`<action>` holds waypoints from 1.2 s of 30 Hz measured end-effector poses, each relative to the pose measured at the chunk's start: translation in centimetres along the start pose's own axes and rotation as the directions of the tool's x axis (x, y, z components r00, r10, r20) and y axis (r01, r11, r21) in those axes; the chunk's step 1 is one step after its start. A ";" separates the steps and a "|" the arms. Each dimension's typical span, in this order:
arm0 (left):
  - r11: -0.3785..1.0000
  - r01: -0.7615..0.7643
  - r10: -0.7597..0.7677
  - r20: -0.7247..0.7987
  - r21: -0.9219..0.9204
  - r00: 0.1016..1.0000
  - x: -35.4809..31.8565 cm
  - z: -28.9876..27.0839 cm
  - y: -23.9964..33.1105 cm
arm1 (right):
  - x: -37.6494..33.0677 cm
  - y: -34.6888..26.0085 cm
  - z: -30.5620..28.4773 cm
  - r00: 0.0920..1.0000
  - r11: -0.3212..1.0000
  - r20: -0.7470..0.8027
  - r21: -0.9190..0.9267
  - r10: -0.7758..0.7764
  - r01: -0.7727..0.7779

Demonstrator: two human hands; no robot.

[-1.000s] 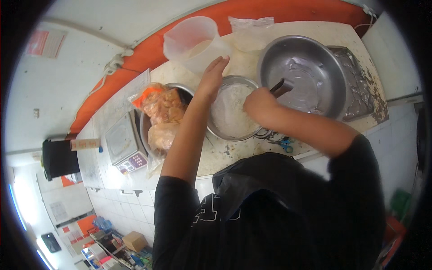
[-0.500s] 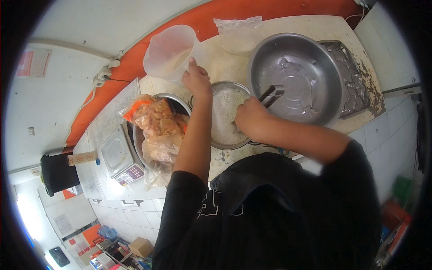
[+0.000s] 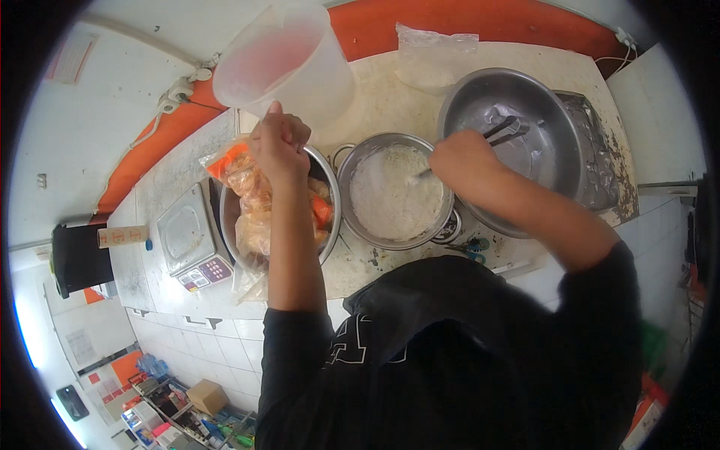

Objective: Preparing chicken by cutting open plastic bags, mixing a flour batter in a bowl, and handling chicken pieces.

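Observation:
My left hand grips a large translucent plastic pitcher, fingers closed at its near side where the handle is mostly hidden. The pitcher is raised above the counter's back left, its mouth to the left. A steel pot with loop handles stands in front of me, holding a pale, lumpy, batter-like mixture. My right hand is closed around dark-handled metal tongs over the pot's right rim. Their metal end dips into the mixture, and the handle ends stick out over the big steel basin.
Right of the pot sits a wide steel basin with wet residue. A steel bowl at left holds bagged orange-brown food. Beside it is a digital scale. A clear plastic bag lies at the back; blue-handled scissors lie near the front edge.
My left hand has moved the pitcher up and left, and it looks larger. My right hand still works the tongs in the pot, their handles at a different angle. The whole view has shifted slightly.

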State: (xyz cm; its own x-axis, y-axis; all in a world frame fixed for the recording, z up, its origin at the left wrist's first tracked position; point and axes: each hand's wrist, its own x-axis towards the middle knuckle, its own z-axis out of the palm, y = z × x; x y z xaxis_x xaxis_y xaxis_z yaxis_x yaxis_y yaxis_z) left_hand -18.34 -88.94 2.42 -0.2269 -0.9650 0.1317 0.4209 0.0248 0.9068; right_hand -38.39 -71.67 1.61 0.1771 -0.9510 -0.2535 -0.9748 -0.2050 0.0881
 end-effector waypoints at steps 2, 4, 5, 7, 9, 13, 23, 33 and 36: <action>0.989 -0.014 0.020 0.041 -0.146 0.999 -0.7 0.6 2.3 | 1.0 -0.3 0.8 0.997 0.998 -0.055 -0.030 0.055 -0.057; 0.991 -0.026 0.040 0.097 -0.133 0.995 -1.4 0.7 4.7 | 1.3 -1.3 2.2 0.994 1.000 -0.105 -0.015 -0.005 0.003; 0.992 -0.039 0.057 0.142 -0.122 0.988 -1.8 0.4 5.8 | 1.7 -1.8 2.7 0.986 0.997 -0.149 -0.005 -0.073 0.073; 0.996 -0.065 0.074 0.195 -0.052 0.978 -3.2 0.1 8.2 | 1.1 -2.8 3.2 0.984 0.992 -0.127 0.002 -0.124 0.125; 0.997 -0.074 0.078 0.288 -0.027 0.955 -5.3 -0.3 10.8 | 0.3 -3.1 3.4 0.977 0.982 -0.105 0.016 -0.183 0.186; 0.997 -0.006 0.030 0.329 -0.073 0.944 -9.4 -2.3 14.2 | -0.9 -1.1 2.3 0.995 0.995 0.014 0.001 -0.100 0.100; 0.995 -0.069 0.063 0.093 0.068 0.994 -23.5 -6.6 15.8 | -1.5 0.6 -1.5 0.986 0.981 0.095 -0.126 -0.134 0.145; 0.973 -0.113 0.066 0.231 0.200 0.971 -34.5 -11.1 16.4 | 1.1 -1.4 2.6 0.976 0.972 -0.091 -0.148 -0.197 0.182; 0.972 0.042 -0.046 0.008 0.230 0.999 -35.5 -8.2 16.5 | -1.1 -2.3 0.0 0.976 0.959 0.052 -0.184 -0.210 0.216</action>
State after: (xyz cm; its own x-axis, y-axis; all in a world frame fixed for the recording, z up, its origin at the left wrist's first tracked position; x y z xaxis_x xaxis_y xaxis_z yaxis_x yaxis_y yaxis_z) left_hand 3.85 -56.44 9.45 -0.2529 -0.9630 0.0935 0.1979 0.0431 0.9793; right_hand -36.31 -70.14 1.66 0.3705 -0.8735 -0.3159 -0.8716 -0.4445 0.2067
